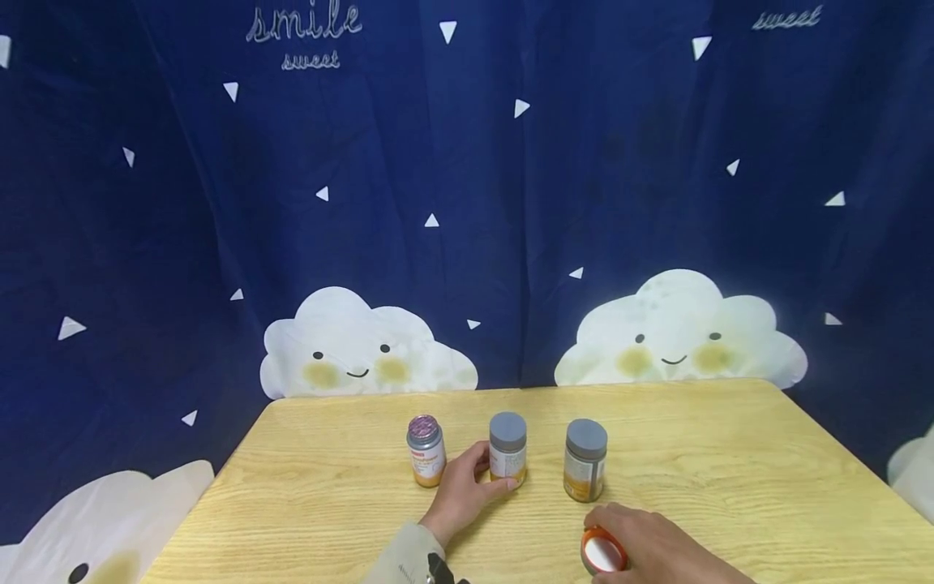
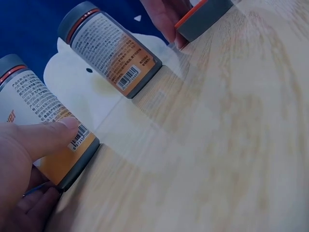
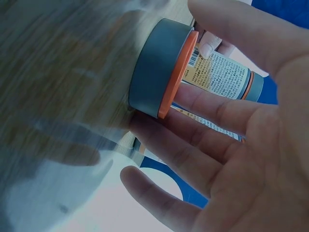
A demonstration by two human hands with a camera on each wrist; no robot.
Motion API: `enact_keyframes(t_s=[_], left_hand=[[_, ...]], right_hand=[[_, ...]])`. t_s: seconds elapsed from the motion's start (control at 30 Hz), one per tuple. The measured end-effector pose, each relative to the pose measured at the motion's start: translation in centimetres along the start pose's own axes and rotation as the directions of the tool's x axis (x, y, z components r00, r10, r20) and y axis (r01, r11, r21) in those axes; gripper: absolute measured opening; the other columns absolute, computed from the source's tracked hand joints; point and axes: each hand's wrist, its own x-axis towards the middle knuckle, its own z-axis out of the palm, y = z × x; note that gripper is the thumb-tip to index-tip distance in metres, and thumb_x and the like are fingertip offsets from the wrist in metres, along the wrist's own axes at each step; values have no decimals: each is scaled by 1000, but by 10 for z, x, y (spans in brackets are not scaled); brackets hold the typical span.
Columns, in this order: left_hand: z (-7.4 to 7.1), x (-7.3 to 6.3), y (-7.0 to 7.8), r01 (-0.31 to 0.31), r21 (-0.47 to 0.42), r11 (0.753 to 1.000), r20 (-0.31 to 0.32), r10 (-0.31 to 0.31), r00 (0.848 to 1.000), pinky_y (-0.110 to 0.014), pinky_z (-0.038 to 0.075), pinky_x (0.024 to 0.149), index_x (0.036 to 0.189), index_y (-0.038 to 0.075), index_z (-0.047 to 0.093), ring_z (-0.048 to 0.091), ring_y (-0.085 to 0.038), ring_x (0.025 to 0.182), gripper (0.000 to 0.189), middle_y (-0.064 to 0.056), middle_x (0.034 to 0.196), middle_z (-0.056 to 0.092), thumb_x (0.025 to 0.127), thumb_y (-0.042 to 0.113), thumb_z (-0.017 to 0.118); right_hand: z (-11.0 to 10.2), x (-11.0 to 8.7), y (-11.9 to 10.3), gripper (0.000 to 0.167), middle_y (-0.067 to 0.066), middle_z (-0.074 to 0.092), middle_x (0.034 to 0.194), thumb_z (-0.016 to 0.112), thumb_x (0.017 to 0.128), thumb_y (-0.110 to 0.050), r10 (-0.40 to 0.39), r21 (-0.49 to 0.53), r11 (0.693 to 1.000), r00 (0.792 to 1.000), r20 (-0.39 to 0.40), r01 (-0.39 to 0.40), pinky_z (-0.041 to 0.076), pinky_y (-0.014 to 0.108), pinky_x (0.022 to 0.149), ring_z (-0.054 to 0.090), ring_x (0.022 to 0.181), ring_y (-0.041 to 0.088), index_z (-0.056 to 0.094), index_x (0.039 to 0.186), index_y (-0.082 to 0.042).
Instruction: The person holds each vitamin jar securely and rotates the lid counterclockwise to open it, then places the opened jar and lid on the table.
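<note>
Grey-capped and cylindrical, the middle jar (image 1: 508,444) stands upright on the wood-grained surface (image 1: 328,487), grasped low by the left hand (image 1: 460,493). Nearer the person, the right hand (image 1: 649,542) touches a shallow, round, orange-rimmed lid (image 3: 157,67) lying upturned; whether it grips, I cannot tell. Either side stand a purplish-topped, lidless jar (image 1: 427,454) and another capped jar (image 1: 585,462).

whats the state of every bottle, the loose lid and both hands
left bottle, upright, lid off
middle bottle, upright, lid on
right bottle, upright, lid on
loose lid, orange rim up, white inside showing
left hand, gripping middle bottle
right hand, fingers spread beside loose lid
</note>
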Motion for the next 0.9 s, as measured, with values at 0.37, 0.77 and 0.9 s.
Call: enact_keyframes(t_s=[0.37,0.77,0.9], left_hand=[[-3,-2,-4,-2,-9,1000,2,2,1000,-34,49,94,124,15,61,61,-21,109,54,-2,121,63,77,32,81],[-5,-5,-2,-15,-43,999,43,17,999,-31,49,93,128,17,59,59,-17,109,55,2,119,61,79,29,81],[-6,-13,2,-4,-76,997,104,12,995,-30,47,96,130,19,58,56,-16,111,57,5,119,59,79,30,80]], right_hand=[[1,0,1,41,-10,58,94,75,82,-42,-15,6,1000,1000,-14,15,47,27,66,53,76,10,63,111,-16],[0,-1,4,35,-15,55,90,74,82,-43,-90,-25,996,994,-58,89,44,23,62,50,73,4,62,107,-21],[0,-2,5,34,-16,54,89,74,82,-42,-134,-51,990,988,-76,131,43,23,61,49,72,2,61,106,-21]])
